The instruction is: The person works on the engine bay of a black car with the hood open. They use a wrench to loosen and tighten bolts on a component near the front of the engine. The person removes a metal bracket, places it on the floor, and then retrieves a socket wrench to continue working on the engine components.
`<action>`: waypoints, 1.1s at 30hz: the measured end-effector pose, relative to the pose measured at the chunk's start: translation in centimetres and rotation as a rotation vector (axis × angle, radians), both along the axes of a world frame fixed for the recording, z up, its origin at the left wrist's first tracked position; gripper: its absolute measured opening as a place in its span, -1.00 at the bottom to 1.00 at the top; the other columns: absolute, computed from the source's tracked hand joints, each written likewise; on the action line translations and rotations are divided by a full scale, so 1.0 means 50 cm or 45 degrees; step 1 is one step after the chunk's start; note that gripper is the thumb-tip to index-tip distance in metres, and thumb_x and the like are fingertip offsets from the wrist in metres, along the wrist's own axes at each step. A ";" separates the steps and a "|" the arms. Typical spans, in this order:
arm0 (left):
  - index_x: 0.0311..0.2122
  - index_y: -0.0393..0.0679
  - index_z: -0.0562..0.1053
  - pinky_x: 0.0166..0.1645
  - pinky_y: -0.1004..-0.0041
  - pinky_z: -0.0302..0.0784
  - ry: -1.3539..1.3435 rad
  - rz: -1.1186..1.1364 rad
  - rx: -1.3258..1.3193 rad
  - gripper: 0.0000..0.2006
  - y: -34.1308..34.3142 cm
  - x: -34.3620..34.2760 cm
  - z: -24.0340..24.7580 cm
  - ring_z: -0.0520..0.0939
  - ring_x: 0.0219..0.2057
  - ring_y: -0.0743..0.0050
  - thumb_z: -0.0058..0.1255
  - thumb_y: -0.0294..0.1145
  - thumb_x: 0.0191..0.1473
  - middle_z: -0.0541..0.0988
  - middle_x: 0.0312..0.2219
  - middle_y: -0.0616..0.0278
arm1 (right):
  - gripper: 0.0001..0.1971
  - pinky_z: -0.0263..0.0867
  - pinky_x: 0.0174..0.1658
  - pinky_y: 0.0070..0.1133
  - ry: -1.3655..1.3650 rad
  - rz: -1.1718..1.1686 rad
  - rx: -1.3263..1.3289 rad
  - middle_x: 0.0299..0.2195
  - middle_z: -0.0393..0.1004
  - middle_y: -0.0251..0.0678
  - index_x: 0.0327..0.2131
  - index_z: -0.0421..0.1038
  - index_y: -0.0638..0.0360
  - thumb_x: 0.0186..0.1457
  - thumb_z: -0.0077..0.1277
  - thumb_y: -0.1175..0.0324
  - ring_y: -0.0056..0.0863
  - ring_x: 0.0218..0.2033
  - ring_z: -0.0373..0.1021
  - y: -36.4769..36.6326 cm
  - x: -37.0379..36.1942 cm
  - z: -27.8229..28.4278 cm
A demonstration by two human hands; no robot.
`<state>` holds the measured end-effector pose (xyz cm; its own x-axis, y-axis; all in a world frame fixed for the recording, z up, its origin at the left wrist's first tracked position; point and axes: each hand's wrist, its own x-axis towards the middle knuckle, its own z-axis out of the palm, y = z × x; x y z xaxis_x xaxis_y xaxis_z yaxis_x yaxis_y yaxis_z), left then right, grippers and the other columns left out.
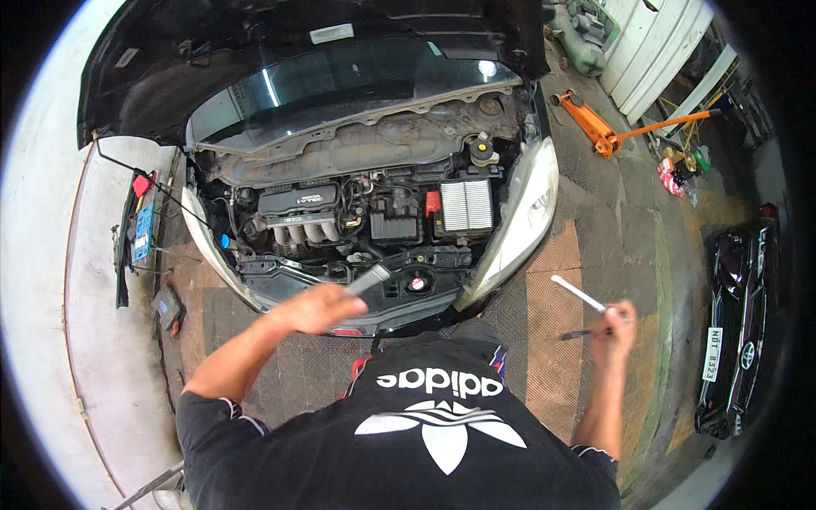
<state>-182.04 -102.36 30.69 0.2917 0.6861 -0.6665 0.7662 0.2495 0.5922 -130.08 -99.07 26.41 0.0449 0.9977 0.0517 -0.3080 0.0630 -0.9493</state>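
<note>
My left hand [316, 308] is closed around a short grey bar-like thing [369, 280], held up over the front edge of the car's engine bay [399, 191]. Its exact kind is too blurred to tell. Off to the right, above the floor mats, my right hand [615, 330] is closed on a slim silver-white rod-like tool [578, 292] that points toward the headlight. A thin dark tool [575, 335] also sticks out of that hand. Below the left hand lies the front panel with a radiator cap [417, 285]. A pleated white air filter [467, 206] sits in the bay.
The raised bonnet [289, 59] stands on a prop rod at the left. An orange floor jack [597, 127] with a long handle is at the back right. A detached black bumper [731, 331] rests along the right wall. Blue and black tools [143, 229] lie by the left wall.
</note>
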 end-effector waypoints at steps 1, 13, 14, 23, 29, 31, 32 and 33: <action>-0.53 -0.14 0.39 -0.52 0.42 0.25 -0.052 0.163 0.070 -0.46 -0.012 -0.051 0.001 0.30 -0.61 0.64 -0.18 0.15 0.28 0.31 -0.70 0.44 | -0.77 -0.01 -0.63 -0.68 -0.143 -0.128 0.030 -0.66 0.22 -0.54 -0.47 0.30 0.07 0.07 0.18 0.31 -0.73 -0.69 0.09 0.004 0.028 0.015; -0.49 -0.04 0.32 -0.67 0.57 0.06 -2.601 1.676 -0.230 -0.54 0.077 -0.053 -0.139 0.20 -0.71 0.62 -0.27 0.11 0.31 0.24 -0.69 0.46 | -0.86 0.29 -0.45 -0.67 -0.714 0.075 0.479 -0.49 0.54 -0.31 -0.41 0.52 0.30 -0.02 0.26 0.46 -0.65 -0.51 0.42 -0.059 -0.385 0.020; -0.50 -0.04 0.30 -0.66 0.56 0.06 -2.680 1.709 -0.249 -0.52 0.086 -0.060 -0.147 0.20 -0.71 0.61 -0.30 0.11 0.31 0.23 -0.69 0.46 | -0.87 0.30 -0.45 -0.66 -0.653 0.107 0.507 -0.51 0.54 -0.27 -0.42 0.52 0.31 -0.02 0.26 0.49 -0.64 -0.52 0.43 -0.067 -0.416 0.026; -0.50 -0.07 0.26 -0.66 0.55 0.06 -2.795 1.807 -0.297 -0.45 0.115 -0.063 -0.179 0.20 -0.70 0.59 -0.37 0.21 0.30 0.21 -0.68 0.42 | -0.91 0.28 -0.50 -0.66 -0.562 0.088 0.624 -0.55 0.55 -0.25 -0.40 0.50 0.37 0.01 0.21 0.57 -0.62 -0.57 0.44 -0.079 -0.494 0.030; -0.49 -0.07 0.26 -0.66 0.53 0.08 -2.831 1.814 -0.314 -0.45 0.123 -0.062 -0.193 0.21 -0.70 0.56 -0.35 0.23 0.28 0.22 -0.67 0.41 | -0.91 0.26 -0.52 -0.66 -0.521 0.086 0.607 -0.56 0.55 -0.26 -0.40 0.51 0.35 0.00 0.22 0.56 -0.63 -0.58 0.43 -0.087 -0.498 0.013; -0.49 -0.06 0.25 -0.67 0.54 0.08 -2.823 1.821 -0.366 -0.46 0.121 -0.060 -0.202 0.20 -0.70 0.56 -0.34 0.22 0.29 0.20 -0.67 0.41 | -0.91 0.25 -0.52 -0.67 -0.515 0.080 0.599 -0.56 0.55 -0.27 -0.41 0.52 0.34 -0.01 0.23 0.55 -0.64 -0.58 0.42 -0.087 -0.499 0.008; -0.49 -0.06 0.24 -0.67 0.54 0.08 -2.813 1.787 -0.338 -0.46 0.120 -0.061 -0.205 0.20 -0.70 0.56 -0.33 0.23 0.28 0.20 -0.67 0.41 | -0.90 0.25 -0.54 -0.65 -0.548 0.078 0.557 -0.56 0.54 -0.24 -0.43 0.52 0.32 -0.02 0.24 0.53 -0.60 -0.60 0.43 -0.087 -0.498 0.008; -0.49 -0.06 0.24 -0.68 0.54 0.07 -2.812 1.779 -0.337 -0.46 0.120 -0.063 -0.208 0.20 -0.70 0.56 -0.33 0.23 0.28 0.20 -0.67 0.41 | -0.90 0.25 -0.54 -0.64 -0.594 0.116 0.621 -0.56 0.53 -0.24 -0.44 0.52 0.31 -0.03 0.25 0.53 -0.56 -0.61 0.43 -0.084 -0.496 0.007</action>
<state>-185.16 -96.36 20.29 0.0232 0.9570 -0.2891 -0.9827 -0.0313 -0.1826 -154.86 -103.28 26.76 -0.1742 0.8539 0.4904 0.1026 0.5110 -0.8534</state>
